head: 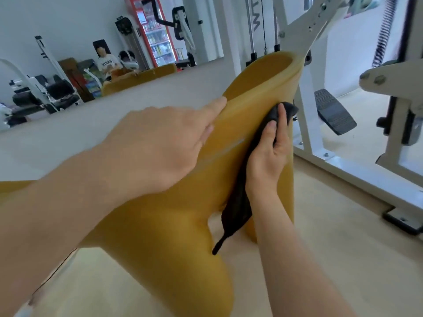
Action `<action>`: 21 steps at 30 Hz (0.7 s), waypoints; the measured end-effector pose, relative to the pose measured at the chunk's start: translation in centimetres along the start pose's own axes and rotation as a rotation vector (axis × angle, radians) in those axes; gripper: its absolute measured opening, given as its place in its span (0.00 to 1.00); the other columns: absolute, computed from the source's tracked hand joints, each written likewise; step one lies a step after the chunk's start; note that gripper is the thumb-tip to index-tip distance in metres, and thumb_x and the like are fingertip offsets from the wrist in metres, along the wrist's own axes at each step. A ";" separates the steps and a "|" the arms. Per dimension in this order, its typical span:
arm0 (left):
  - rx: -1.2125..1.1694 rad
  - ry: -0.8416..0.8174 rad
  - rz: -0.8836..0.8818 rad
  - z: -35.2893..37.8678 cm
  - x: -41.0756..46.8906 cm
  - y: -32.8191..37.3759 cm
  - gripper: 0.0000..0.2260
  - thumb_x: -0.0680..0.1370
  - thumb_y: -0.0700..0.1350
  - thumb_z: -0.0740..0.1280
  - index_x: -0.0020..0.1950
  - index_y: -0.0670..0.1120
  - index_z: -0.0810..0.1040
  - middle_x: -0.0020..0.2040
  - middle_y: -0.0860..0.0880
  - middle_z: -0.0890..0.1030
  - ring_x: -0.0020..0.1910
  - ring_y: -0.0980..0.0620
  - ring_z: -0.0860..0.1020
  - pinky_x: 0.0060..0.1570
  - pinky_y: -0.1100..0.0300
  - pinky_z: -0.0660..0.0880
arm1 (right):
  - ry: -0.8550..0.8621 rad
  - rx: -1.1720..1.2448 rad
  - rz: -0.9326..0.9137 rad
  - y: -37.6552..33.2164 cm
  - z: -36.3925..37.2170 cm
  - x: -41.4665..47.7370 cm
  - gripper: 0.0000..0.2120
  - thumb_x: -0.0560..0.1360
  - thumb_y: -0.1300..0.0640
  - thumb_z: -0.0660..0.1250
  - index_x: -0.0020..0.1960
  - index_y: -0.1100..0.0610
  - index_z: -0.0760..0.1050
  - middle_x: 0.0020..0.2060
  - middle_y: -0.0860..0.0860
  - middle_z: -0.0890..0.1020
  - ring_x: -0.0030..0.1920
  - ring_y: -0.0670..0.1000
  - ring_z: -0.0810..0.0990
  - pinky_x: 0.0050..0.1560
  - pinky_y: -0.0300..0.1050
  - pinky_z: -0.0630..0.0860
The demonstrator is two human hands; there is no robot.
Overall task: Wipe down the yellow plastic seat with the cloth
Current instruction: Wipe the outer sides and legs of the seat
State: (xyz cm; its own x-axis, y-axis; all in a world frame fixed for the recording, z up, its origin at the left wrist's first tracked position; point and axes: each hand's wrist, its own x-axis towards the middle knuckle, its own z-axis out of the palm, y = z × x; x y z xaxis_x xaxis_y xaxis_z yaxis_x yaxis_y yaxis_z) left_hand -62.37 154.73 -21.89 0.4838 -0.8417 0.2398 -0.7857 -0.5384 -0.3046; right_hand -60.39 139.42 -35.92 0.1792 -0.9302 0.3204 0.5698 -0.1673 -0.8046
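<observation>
Pale wood-look flooring (332, 259) runs under everything, in a bright gym room with white walls. Beyond the right hand (270, 154) stands a white steel exercise machine (306, 124) with a black ribbed foot pedal (334, 115). Beyond the left hand (164, 145) a long wall mirror (96, 42) reflects a red glass-door drinks fridge (155, 30) and more equipment.

Between the two hands sits the yellow moulded plastic seat (183, 225). Its long axis runs from the near left, under the left forearm, up and away to a rounded rim just beyond the fingertips, and thick legs drop from it to the floor below the wrists. How the near end finishes cannot be told, since the left arm covers it and the frame cuts it off.

The left hand lies flat and spread on the seat's upper edge, fingers extended, gripping nothing. The right hand is curled around a dark grey cloth (240, 202), pressing it against the seat's side; the cloth's loose tail hangs below the wrist. Motion blur softens the arms and the reflected figures.
</observation>
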 end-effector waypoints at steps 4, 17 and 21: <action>0.076 0.207 -0.025 1.3 -2.0 -0.1 0.23 0.81 0.56 0.41 0.77 0.59 0.50 0.37 0.53 0.71 0.30 0.49 0.72 0.31 0.51 0.75 | 0.003 0.029 -0.068 -1.6 1.4 -4.5 0.20 0.81 0.52 0.56 0.72 0.47 0.66 0.73 0.45 0.65 0.71 0.40 0.63 0.74 0.45 0.58; -0.103 0.222 -0.026 0.8 -0.4 0.1 0.22 0.82 0.55 0.46 0.76 0.60 0.59 0.42 0.52 0.80 0.40 0.48 0.77 0.41 0.50 0.75 | -0.046 -0.008 -0.103 -2.4 1.7 -4.9 0.22 0.81 0.49 0.51 0.74 0.48 0.63 0.74 0.45 0.63 0.74 0.43 0.59 0.75 0.49 0.55; -0.085 0.226 -0.014 0.9 -0.9 0.2 0.23 0.80 0.55 0.44 0.76 0.61 0.58 0.44 0.53 0.80 0.41 0.47 0.78 0.41 0.48 0.76 | -0.115 -0.147 -0.452 -3.0 2.1 -9.0 0.21 0.81 0.55 0.56 0.73 0.56 0.63 0.72 0.48 0.64 0.69 0.52 0.65 0.71 0.47 0.58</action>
State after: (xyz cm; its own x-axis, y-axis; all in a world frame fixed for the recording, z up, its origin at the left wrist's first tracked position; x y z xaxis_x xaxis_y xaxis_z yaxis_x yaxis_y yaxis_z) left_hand -62.61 155.39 -22.96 0.4038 -0.7985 0.4465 -0.8138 -0.5365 -0.2234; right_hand -62.02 148.97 -35.36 0.0327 -0.7131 0.7003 0.4930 -0.5980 -0.6319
